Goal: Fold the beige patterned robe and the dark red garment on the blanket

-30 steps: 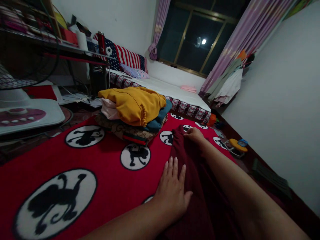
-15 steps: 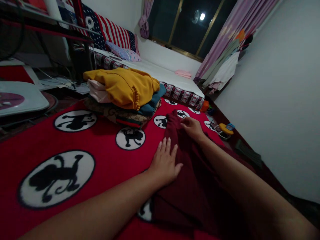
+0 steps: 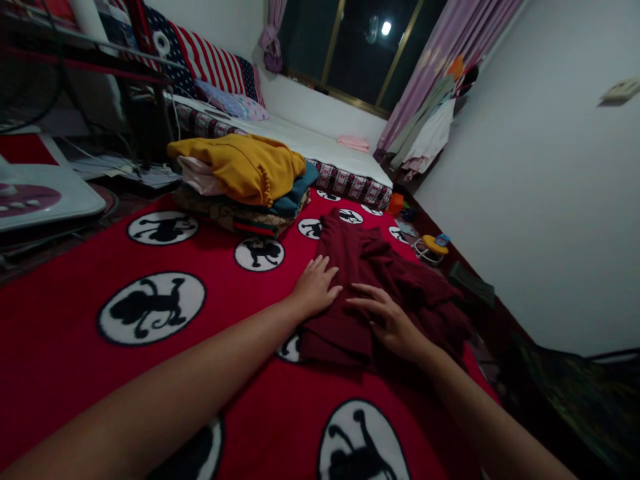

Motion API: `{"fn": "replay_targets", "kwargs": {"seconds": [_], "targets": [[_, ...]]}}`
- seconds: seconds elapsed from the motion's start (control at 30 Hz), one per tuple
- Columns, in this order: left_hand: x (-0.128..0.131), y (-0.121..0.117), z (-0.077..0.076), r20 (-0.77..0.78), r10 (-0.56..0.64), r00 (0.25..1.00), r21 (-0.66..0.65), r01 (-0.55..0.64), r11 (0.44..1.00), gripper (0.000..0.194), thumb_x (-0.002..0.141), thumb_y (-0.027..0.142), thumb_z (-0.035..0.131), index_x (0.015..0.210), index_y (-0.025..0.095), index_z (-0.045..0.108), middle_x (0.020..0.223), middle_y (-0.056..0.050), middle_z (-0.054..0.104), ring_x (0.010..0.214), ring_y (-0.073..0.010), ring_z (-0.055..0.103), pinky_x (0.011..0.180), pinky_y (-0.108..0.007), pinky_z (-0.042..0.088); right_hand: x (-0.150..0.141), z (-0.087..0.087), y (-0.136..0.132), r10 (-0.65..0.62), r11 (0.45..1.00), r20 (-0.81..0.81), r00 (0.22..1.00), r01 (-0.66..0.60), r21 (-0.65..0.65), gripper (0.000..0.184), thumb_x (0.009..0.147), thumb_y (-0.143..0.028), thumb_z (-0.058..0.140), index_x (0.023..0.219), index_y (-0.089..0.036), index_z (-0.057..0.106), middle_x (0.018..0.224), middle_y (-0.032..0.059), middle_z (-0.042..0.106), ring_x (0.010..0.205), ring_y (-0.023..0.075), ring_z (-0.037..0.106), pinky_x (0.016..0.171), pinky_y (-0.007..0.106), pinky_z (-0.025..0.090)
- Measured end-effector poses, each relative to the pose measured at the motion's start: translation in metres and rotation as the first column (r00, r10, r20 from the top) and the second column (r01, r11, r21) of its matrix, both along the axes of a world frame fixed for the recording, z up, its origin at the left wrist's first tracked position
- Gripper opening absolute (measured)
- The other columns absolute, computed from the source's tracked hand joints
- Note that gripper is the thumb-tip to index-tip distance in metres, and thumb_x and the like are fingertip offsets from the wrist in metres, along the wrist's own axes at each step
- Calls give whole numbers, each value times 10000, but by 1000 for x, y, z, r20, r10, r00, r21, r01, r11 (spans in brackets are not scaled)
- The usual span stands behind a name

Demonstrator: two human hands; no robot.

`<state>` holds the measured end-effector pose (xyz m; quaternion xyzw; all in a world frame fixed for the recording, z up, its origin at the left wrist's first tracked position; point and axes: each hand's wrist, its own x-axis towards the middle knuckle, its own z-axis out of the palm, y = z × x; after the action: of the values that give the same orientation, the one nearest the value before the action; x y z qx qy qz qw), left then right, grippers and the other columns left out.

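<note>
A dark red garment (image 3: pixel 357 257) lies rumpled on the red blanket (image 3: pixel 240 327), near a clothes pile (image 3: pixel 250 170). The left hand (image 3: pixel 314 288) rests flat on its edge; the right hand (image 3: pixel 393 325), fingers parted, is over it.

Both hands (image 3: pixel 314 288) at maroon garment (image 3: pixel 413 277)

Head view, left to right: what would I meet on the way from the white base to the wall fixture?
White base, yellow garment, left hand, right hand, yellow stool, wall fixture.
</note>
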<state>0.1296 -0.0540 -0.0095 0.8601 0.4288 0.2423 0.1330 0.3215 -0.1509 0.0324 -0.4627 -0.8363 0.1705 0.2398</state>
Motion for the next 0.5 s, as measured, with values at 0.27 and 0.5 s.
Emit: {"fn": "replay_targets", "kwargs": {"seconds": [0.27, 0.5], "targets": [[-11, -1, 12, 130, -78, 988, -55, 86, 995, 307, 864, 244, 532, 1118, 190, 696, 1287, -88, 616, 1248, -240, 520, 1077, -378, 375, 1, -15, -4, -80, 996, -171, 982, 85, 21, 418, 860, -140, 482, 1182, -339, 660, 1448, 18, 463, 1366, 232, 373, 1124, 480, 310], [13, -4, 62, 88, -14, 996, -53, 19, 998, 298, 897, 280, 459, 982, 213, 736, 962, -63, 736, 941, -223, 672, 876, -320, 491, 6, -18, -3, -123, 992, -203, 972, 119, -31, 402, 808, -122, 511, 1125, -293, 689, 1370, 48, 549, 1262, 231, 508, 1066, 452, 399]]}}
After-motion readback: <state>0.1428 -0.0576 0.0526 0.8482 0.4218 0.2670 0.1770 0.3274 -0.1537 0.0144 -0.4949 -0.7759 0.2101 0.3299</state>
